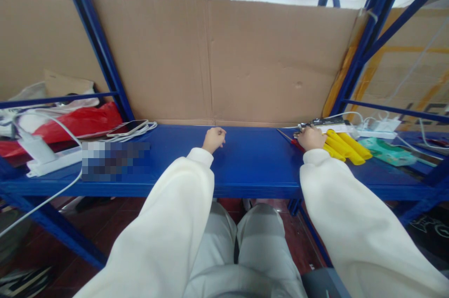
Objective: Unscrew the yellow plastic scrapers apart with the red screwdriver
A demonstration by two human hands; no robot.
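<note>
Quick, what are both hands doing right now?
Left hand: loosely closed, nothing visible in it.
Right hand: beside the yellow tubes; its grip can't be told.

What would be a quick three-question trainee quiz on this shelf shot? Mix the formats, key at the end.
1. Multiple choice. Which of these is nearest the person's right grip?
A) the red bag
B) the yellow tubes
C) the white power strip

2. True or false. The person's left grip is touching the yellow tubes.

3. Fill in the missing word. Behind the blue shelf stands a brown panel made of ____.

Key: 1. B. 2. False; it is over the middle of the shelf, well apart from the tubes. 3. Cardboard.
</note>
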